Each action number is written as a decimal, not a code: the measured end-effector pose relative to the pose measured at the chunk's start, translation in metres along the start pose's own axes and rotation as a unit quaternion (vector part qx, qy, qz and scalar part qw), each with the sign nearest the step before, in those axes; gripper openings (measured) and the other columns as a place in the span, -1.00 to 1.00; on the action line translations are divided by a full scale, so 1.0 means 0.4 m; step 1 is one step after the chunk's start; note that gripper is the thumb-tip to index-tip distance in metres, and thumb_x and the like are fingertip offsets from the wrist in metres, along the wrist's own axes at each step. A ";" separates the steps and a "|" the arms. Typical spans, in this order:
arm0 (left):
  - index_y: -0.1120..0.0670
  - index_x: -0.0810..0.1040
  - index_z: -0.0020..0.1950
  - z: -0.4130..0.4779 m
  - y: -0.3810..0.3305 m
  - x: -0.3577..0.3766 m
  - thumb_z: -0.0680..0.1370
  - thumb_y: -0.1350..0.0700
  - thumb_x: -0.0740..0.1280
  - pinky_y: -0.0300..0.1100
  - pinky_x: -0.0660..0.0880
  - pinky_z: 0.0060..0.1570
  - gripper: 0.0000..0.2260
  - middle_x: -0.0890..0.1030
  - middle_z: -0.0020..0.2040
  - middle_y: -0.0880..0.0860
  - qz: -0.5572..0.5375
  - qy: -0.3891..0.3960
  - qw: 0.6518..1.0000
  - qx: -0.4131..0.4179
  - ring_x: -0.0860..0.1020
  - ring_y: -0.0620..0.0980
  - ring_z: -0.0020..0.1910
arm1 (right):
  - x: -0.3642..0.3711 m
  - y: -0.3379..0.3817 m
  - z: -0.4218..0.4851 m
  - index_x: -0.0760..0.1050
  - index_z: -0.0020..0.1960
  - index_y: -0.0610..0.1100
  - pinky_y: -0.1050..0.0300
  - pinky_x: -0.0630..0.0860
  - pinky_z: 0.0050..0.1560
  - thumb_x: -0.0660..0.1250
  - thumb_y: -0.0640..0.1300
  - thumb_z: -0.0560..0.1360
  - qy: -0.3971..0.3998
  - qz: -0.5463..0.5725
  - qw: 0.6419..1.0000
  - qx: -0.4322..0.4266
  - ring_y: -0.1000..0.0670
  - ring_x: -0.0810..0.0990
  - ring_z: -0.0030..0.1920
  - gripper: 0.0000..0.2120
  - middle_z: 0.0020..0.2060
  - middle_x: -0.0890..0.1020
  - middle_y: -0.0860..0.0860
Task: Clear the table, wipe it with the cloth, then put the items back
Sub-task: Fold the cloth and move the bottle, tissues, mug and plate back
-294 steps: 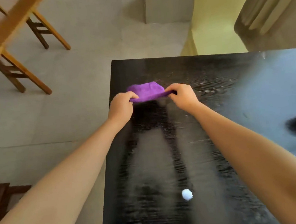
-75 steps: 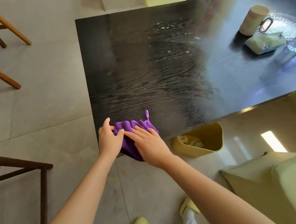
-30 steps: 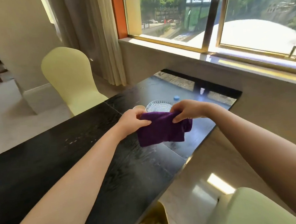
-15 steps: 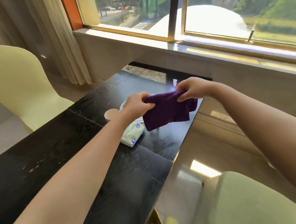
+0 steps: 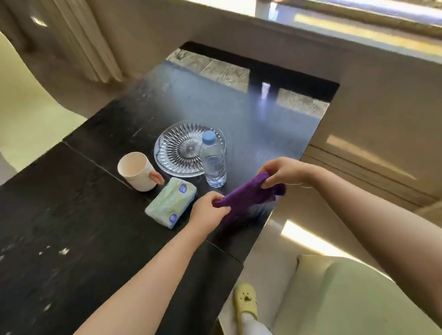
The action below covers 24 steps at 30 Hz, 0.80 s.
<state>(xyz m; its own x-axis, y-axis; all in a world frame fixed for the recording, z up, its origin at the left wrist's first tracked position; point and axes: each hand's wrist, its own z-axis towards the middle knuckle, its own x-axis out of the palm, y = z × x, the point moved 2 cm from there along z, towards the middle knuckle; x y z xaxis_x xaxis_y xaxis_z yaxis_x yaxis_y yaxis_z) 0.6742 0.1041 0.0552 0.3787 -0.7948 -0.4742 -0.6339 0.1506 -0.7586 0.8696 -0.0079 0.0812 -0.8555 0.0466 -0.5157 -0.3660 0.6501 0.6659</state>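
Our arms are bare from the left hand (image 5: pixel 209 209) and the right hand (image 5: pixel 285 172) upward. We wear a pale yellow perforated clog (image 5: pixel 245 301) and a white sock or trouser leg (image 5: pixel 254 331).

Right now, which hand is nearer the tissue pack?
Left. The left hand grips the cloth just beside the tissue pack; the right hand holds the cloth's other end, farther off toward the table edge.

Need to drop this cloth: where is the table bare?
Bare: the black wooden table left of the white ceramic mug, and beyond the ribbed glass plate. Crowded: mug, plate, clear plastic bottle and pale tissue pack cluster together.
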 end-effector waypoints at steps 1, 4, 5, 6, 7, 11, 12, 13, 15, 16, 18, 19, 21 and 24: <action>0.04 0.58 -0.05 0.016 0.031 0.019 0.41 0.18 0.42 -0.06 0.50 0.04 -0.86 0.65 -0.05 0.08 -0.011 0.003 1.000 -0.030 0.59 0.06 -0.01 | 0.016 -0.023 0.031 0.57 -0.09 -0.03 0.09 0.50 0.05 0.41 -0.25 0.41 0.022 -0.009 1.000 0.008 0.01 0.56 -0.11 -0.85 -0.16 0.62 0.00; -0.06 0.54 -0.14 0.047 0.114 0.063 0.42 0.16 0.42 -0.03 0.51 0.07 -0.87 0.64 -0.06 0.03 -0.052 -0.002 0.993 -0.102 0.60 0.06 0.02 | 0.064 -0.067 0.116 0.59 0.03 -0.09 0.08 0.50 0.11 0.40 -0.23 0.43 0.072 -0.036 0.997 0.017 0.01 0.56 -0.07 -0.81 -0.10 0.62 -0.02; -0.07 0.54 -0.15 0.056 0.139 0.074 0.42 0.16 0.42 0.00 0.53 0.09 -0.86 0.64 -0.06 0.04 -0.069 -0.007 0.990 -0.121 0.60 0.08 0.03 | 0.078 -0.075 0.143 0.58 0.07 -0.12 0.08 0.49 0.11 0.40 -0.22 0.43 0.077 -0.043 0.996 0.017 0.01 0.56 -0.05 -0.79 -0.08 0.62 -0.03; -0.07 0.54 -0.14 0.067 0.165 0.084 0.42 0.16 0.43 0.06 0.53 0.11 -0.86 0.65 -0.04 0.06 -0.085 -0.011 0.987 -0.139 0.60 0.10 0.03 | 0.093 -0.079 0.168 0.58 0.10 -0.14 0.08 0.49 0.11 0.40 -0.21 0.44 0.076 -0.051 0.996 0.016 0.00 0.55 -0.04 -0.76 -0.06 0.63 -0.05; -0.06 0.55 -0.11 0.076 0.187 0.090 0.41 0.15 0.43 0.10 0.53 0.12 -0.86 0.65 -0.03 0.08 -0.094 -0.015 0.984 -0.153 0.61 0.11 0.03 | 0.106 -0.083 0.192 0.57 0.13 -0.15 0.08 0.48 0.11 0.40 -0.20 0.44 0.065 -0.062 0.996 0.014 -0.01 0.55 -0.04 -0.74 -0.03 0.64 -0.07; -0.07 0.55 -0.10 0.105 0.234 0.100 0.39 0.16 0.45 0.14 0.54 0.11 -0.82 0.65 -0.04 0.08 -0.115 -0.030 0.975 -0.187 0.62 0.09 0.01 | 0.152 -0.093 0.256 0.55 0.17 -0.16 0.10 0.44 0.09 0.40 -0.19 0.42 0.006 -0.128 0.992 -0.015 -0.09 0.55 0.03 -0.68 0.07 0.62 -0.13; -0.06 0.55 -0.10 0.110 0.234 0.098 0.39 0.18 0.45 0.12 0.55 0.10 -0.81 0.65 -0.05 0.07 -0.114 -0.038 0.973 -0.196 0.62 0.08 0.00 | 0.161 -0.098 0.268 0.54 0.17 -0.15 0.10 0.43 0.09 0.39 -0.19 0.42 0.000 -0.146 0.989 -0.025 -0.11 0.54 0.07 -0.68 0.07 0.60 -0.14; -0.06 0.54 -0.09 0.112 0.230 0.095 0.39 0.20 0.44 0.11 0.55 0.10 -0.80 0.64 -0.06 0.06 -0.111 -0.044 0.973 -0.199 0.62 0.07 0.00 | 0.168 -0.104 0.274 0.53 0.17 -0.14 0.09 0.42 0.09 0.38 -0.19 0.42 -0.005 -0.163 0.986 -0.034 -0.13 0.53 0.10 -0.68 0.07 0.58 -0.13; -0.05 0.54 -0.09 0.117 0.223 0.089 0.38 0.23 0.44 0.08 0.56 0.09 -0.78 0.63 -0.11 0.03 -0.097 -0.054 0.974 -0.197 0.61 0.06 -0.03 | 0.181 -0.118 0.283 0.51 0.18 -0.11 0.07 0.41 0.12 0.36 -0.18 0.43 -0.010 -0.194 0.980 -0.047 -0.12 0.49 0.14 -0.68 0.09 0.54 -0.12; -0.03 0.55 -0.07 0.119 0.220 0.088 0.37 0.24 0.44 0.07 0.56 0.08 -0.78 0.62 -0.13 0.01 -0.088 -0.056 0.975 -0.195 0.61 0.05 -0.05 | 0.184 -0.124 0.288 0.51 0.20 -0.11 0.05 0.42 0.14 0.35 -0.18 0.43 -0.014 -0.208 0.977 -0.051 -0.12 0.48 0.16 -0.67 0.10 0.53 -0.11; 0.04 0.57 -0.01 0.119 0.213 0.085 0.38 0.25 0.43 0.00 0.55 0.08 -0.77 0.61 -0.13 0.00 -0.070 -0.060 0.978 -0.187 0.60 0.03 -0.05 | 0.188 -0.132 0.295 0.50 0.21 -0.10 0.00 0.43 0.17 0.35 -0.17 0.43 -0.022 -0.231 0.971 -0.054 -0.13 0.45 0.19 -0.65 0.13 0.51 -0.10; 0.06 0.57 0.03 0.118 0.210 0.082 0.39 0.25 0.43 -0.05 0.55 0.07 -0.76 0.61 -0.12 0.00 -0.061 -0.063 0.979 -0.182 0.60 0.03 -0.04 | 0.188 -0.135 0.297 0.49 0.22 -0.10 -0.02 0.43 0.17 0.35 -0.16 0.43 -0.024 -0.236 0.970 -0.055 -0.13 0.45 0.20 -0.65 0.14 0.51 -0.10; 0.08 0.56 0.09 0.117 0.205 0.072 0.41 0.22 0.42 -0.16 0.51 0.04 -0.73 0.60 -0.09 0.00 -0.034 -0.069 0.982 -0.172 0.59 0.01 -0.04 | 0.189 -0.135 0.304 0.49 0.21 -0.10 -0.03 0.44 0.17 0.35 -0.15 0.43 -0.018 -0.239 0.969 -0.055 -0.13 0.45 0.20 -0.65 0.13 0.50 -0.10; 0.10 0.54 0.16 0.118 0.187 0.038 0.46 0.17 0.40 -0.14 0.51 0.04 -0.72 0.59 0.02 0.04 0.006 -0.109 0.984 -0.144 0.56 -0.03 -0.10 | 0.183 -0.119 0.320 0.46 0.22 -0.13 -0.02 0.44 0.19 0.39 -0.09 0.42 -0.022 -0.208 0.976 -0.066 -0.13 0.47 0.17 -0.61 0.10 0.51 -0.11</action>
<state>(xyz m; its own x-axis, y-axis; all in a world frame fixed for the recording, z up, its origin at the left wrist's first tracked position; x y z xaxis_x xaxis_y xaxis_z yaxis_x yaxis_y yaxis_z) 0.6644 0.1309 -0.0299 0.4851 -0.6449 -0.5906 -0.7925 -0.0387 -0.6086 0.8713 0.0614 -0.0572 -0.6067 -0.1664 -0.7773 -0.7249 0.5172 0.4551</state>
